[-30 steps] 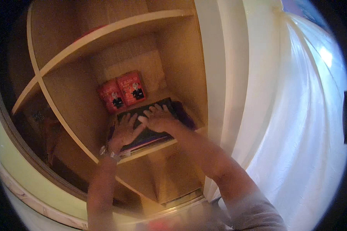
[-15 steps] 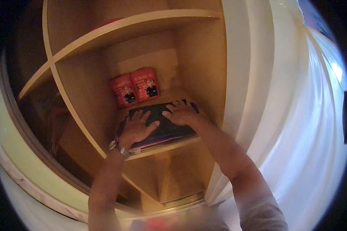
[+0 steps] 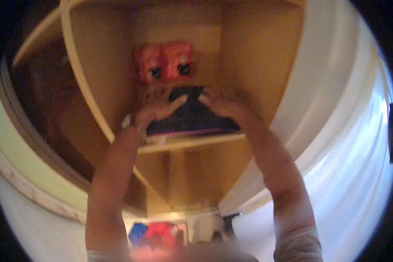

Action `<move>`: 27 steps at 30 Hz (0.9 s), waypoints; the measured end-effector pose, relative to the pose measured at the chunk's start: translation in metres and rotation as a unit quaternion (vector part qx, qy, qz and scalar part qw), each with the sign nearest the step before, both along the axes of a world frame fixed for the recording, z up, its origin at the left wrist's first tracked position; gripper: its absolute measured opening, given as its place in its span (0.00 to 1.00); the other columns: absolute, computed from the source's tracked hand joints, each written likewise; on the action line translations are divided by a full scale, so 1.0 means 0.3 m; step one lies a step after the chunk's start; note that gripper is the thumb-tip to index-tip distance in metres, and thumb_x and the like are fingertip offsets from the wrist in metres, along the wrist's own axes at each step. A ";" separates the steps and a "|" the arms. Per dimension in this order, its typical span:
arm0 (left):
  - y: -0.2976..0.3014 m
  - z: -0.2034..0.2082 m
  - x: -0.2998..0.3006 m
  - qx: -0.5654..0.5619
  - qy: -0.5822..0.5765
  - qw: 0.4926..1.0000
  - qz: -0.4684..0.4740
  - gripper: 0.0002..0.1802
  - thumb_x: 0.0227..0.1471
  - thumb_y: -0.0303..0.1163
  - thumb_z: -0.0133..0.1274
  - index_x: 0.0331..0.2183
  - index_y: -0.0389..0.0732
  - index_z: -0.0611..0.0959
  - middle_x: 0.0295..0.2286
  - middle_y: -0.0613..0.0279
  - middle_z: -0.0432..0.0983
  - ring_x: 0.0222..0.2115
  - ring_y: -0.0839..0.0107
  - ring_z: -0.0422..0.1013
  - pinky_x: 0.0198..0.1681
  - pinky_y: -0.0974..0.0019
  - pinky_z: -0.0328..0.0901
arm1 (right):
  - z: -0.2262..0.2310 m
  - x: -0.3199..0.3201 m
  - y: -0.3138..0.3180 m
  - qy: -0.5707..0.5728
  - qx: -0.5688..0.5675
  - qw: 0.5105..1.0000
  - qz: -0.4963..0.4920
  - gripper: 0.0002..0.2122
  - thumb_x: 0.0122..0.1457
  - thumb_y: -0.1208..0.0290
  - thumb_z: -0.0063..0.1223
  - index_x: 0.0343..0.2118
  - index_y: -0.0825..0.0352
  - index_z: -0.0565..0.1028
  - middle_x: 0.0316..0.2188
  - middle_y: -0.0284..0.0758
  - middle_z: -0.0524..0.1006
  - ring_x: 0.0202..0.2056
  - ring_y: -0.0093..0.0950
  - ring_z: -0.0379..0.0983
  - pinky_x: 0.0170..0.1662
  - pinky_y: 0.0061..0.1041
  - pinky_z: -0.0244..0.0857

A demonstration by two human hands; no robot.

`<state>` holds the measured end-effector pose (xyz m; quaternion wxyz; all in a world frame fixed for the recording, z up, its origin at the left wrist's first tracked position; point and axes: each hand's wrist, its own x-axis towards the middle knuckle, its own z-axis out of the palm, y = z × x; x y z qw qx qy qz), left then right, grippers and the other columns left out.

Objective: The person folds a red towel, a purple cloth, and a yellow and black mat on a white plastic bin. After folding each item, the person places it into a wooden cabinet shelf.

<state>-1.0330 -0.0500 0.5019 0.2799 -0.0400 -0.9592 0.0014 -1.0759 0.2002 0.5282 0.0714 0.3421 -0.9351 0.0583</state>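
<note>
A flat stack of dark folded cloth [image 3: 192, 115], edged with purple at its front, lies on a shelf of a wooden cabinet. My left hand [image 3: 159, 107] rests palm down on the left part of the stack, thumb spread toward the middle. On its right part lies my right hand [image 3: 222, 102], flat as well, with the thumb out. Both hands look open, though motion blurs the fingers. A metal watch [image 3: 129, 122] is on my left wrist. Behind the cloth, two red packages [image 3: 163, 63] with dark figures lean side by side against the cubby's back.
The shelf board [image 3: 196, 142] runs along the cloth's front, with another compartment [image 3: 192, 174] below. An upright divider [image 3: 85, 87] separates a dark compartment on the left. White draped fabric [image 3: 336, 174] hangs at the right. Red and blue items [image 3: 155, 232] lie low, near me.
My view has shifted, so the shelf and packages sit higher in the picture, and items at the bottom have come into sight. Both hands stay flat on the cloth, slightly farther apart.
</note>
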 end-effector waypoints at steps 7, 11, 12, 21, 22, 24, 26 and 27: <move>0.116 0.141 0.044 0.042 -0.059 0.997 -0.006 0.44 0.60 0.69 0.37 0.57 0.40 0.76 0.52 0.41 0.75 0.57 0.47 0.68 0.62 0.50 0.61 | 0.092 -0.042 0.133 0.036 -0.084 0.995 0.039 0.27 0.68 0.46 0.41 0.62 0.59 0.69 0.63 0.42 0.68 0.66 0.43 0.59 0.69 0.40 0.48; 0.176 0.187 0.281 0.076 -0.067 0.994 -0.047 0.39 0.63 0.64 0.39 0.56 0.37 0.76 0.51 0.40 0.75 0.56 0.46 0.69 0.60 0.50 0.63 | 0.180 0.127 0.125 0.253 0.010 0.967 0.031 0.25 0.68 0.49 0.44 0.62 0.59 0.69 0.62 0.41 0.69 0.64 0.43 0.60 0.69 0.41 0.49; 0.195 0.168 0.383 0.080 -0.019 0.994 -0.079 0.37 0.63 0.61 0.42 0.56 0.37 0.76 0.51 0.39 0.75 0.56 0.45 0.69 0.60 0.50 0.63 | 0.179 0.141 0.127 0.302 -0.013 0.951 0.060 0.25 0.68 0.49 0.45 0.62 0.59 0.69 0.62 0.41 0.70 0.64 0.43 0.61 0.69 0.41 0.49; 0.358 -0.456 1.232 0.234 -0.044 0.971 0.000 0.28 0.62 0.42 0.53 0.59 0.38 0.72 0.52 0.40 0.74 0.53 0.43 0.71 0.57 0.50 0.67 | 0.075 -0.040 0.142 0.354 0.035 0.924 0.138 0.20 0.67 0.56 0.49 0.55 0.65 0.74 0.55 0.44 0.75 0.57 0.43 0.69 0.64 0.38 0.57; 0.360 -0.624 1.390 0.278 -0.100 0.951 0.091 0.27 0.63 0.42 0.53 0.58 0.37 0.73 0.51 0.41 0.75 0.51 0.43 0.72 0.54 0.50 0.68 | 0.104 0.083 0.122 0.371 0.042 0.915 0.152 0.19 0.67 0.58 0.50 0.54 0.65 0.75 0.53 0.44 0.76 0.55 0.43 0.70 0.63 0.38 0.59; 0.436 -0.926 1.710 0.341 -0.143 0.902 0.223 0.25 0.64 0.41 0.52 0.56 0.34 0.75 0.46 0.40 0.78 0.47 0.43 0.75 0.52 0.50 0.69 | 0.187 0.298 0.135 0.408 0.061 0.895 0.168 0.17 0.65 0.61 0.52 0.52 0.65 0.76 0.49 0.45 0.78 0.52 0.42 0.74 0.60 0.37 0.63; 0.564 -1.195 2.027 0.433 -0.113 0.836 0.317 0.21 0.64 0.42 0.51 0.48 0.33 0.79 0.41 0.39 0.80 0.41 0.42 0.76 0.44 0.49 0.70 | 0.181 0.254 0.143 0.336 0.049 0.932 0.124 0.17 0.66 0.61 0.52 0.51 0.66 0.77 0.46 0.45 0.80 0.49 0.39 0.75 0.58 0.35 0.64; 0.638 -1.243 2.101 0.465 -0.164 0.794 0.356 0.21 0.64 0.42 0.50 0.48 0.33 0.80 0.42 0.38 0.79 0.43 0.42 0.76 0.46 0.50 0.70 | 0.161 0.072 0.198 0.252 0.038 0.965 0.060 0.18 0.67 0.59 0.50 0.51 0.67 0.78 0.46 0.44 0.80 0.48 0.37 0.75 0.58 0.33 0.64</move>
